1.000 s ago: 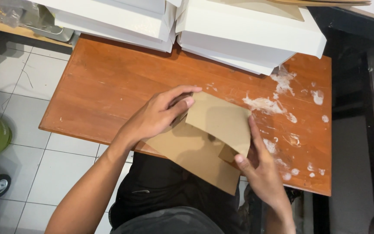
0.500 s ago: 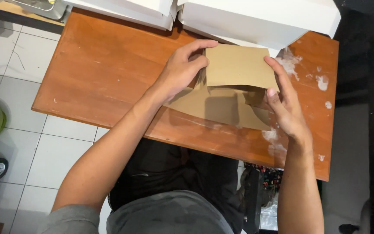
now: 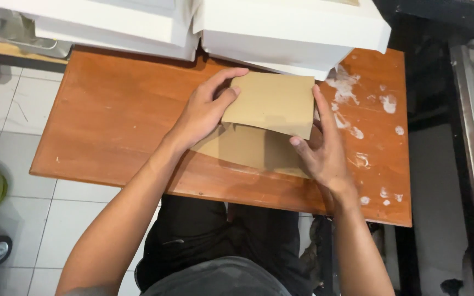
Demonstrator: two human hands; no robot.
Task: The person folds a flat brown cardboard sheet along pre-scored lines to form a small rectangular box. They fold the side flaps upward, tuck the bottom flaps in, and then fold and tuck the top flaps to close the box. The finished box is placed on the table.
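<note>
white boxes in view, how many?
2 stacks visible: one white box stack at the table's far-left edge, another far-centre. Boxes per stack unclear; frame cuts them off.

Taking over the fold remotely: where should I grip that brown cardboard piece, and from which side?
Grip the brown cardboard piece by the raised flap's two side edges, as the left hand and right hand do now. Those edges are lifted off the wooden table, while white boxes probably block the far side.

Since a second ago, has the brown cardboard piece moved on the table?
Yes. The brown cardboard piece moved from the table's near edge toward the white boxes, now almost touching them.
</note>
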